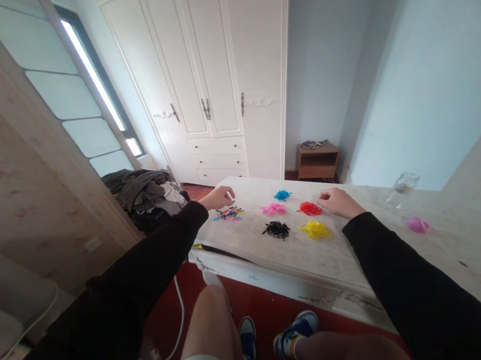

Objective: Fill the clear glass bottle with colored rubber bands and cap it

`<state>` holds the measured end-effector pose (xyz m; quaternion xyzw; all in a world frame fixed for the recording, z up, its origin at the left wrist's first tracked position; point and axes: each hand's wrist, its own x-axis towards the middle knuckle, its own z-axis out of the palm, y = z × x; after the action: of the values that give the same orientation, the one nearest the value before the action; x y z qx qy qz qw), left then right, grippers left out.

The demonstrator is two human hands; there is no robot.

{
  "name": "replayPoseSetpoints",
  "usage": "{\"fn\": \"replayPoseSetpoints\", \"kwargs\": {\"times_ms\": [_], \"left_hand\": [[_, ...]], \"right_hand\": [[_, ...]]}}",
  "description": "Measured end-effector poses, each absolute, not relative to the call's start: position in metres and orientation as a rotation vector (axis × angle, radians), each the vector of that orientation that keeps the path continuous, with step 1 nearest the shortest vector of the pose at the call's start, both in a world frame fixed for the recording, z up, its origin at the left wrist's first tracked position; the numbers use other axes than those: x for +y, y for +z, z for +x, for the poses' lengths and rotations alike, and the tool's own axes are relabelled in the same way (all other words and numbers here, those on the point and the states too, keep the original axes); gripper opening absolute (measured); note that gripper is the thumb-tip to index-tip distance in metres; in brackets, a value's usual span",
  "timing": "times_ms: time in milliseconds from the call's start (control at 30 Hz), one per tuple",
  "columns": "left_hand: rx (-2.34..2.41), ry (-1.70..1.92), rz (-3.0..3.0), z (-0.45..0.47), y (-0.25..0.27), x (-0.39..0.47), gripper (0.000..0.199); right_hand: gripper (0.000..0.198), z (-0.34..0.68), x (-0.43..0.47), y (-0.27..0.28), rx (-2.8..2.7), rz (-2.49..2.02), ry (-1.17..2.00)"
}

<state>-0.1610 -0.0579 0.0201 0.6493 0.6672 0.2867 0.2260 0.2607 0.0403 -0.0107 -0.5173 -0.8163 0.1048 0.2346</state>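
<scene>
My left hand (219,197) is over the far left of the white table, fingers pinched together just above a mixed pile of small coloured rubber bands (229,214). A tiny dark bit shows under its fingertips; I cannot tell whether it is held. My right hand (337,202) has curled fingers at the right side of a red pile of bands (309,209); anything in them is hidden. Around it lie single-colour piles: blue (283,195), pink (274,208), black (276,230) and yellow (315,230).
On the right of the table (277,263) stand a clear glass jar (402,190) and a pink-purple bundle (418,225). Beyond are a white wardrobe (212,61), a small wooden cabinet (317,162) and heaped clothes (146,194). A white cable (181,310) hangs at the left.
</scene>
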Motion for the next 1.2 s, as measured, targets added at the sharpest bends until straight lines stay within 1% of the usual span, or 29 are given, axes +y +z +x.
{"fn": "replayPoseSetpoints", "kwargs": {"times_ms": [100,367,567,733,933,1100,1200], "left_hand": [[1.787,0.834,1.769,-0.165,0.022,-0.057,0.021],[1.642,0.908,1.803,-0.156,0.025,-0.059,0.031],[1.642,0.746,1.938,-0.158,0.028,-0.076,0.024],[1.739,0.650,2.110,-0.151,0.019,-0.078,0.016],[1.798,0.570,2.261,-0.133,0.007,-0.077,0.015],[1.789,0.571,2.296,-0.129,0.005,-0.083,0.023],[1.795,0.628,2.244,-0.129,0.010,-0.082,0.020]], "right_hand": [[0.017,0.261,0.040,-0.011,-2.238,-1.421,0.297],[0.018,0.261,0.039,-0.009,-2.246,-1.425,0.297],[0.017,0.261,0.039,-0.009,-2.261,-1.402,0.292],[0.019,0.261,0.039,-0.010,-2.289,-1.384,0.306],[0.018,0.261,0.035,-0.007,-2.281,-1.399,0.332],[0.017,0.258,0.031,-0.003,-2.278,-1.399,0.330],[0.017,0.257,0.030,-0.003,-2.278,-1.400,0.318]]}}
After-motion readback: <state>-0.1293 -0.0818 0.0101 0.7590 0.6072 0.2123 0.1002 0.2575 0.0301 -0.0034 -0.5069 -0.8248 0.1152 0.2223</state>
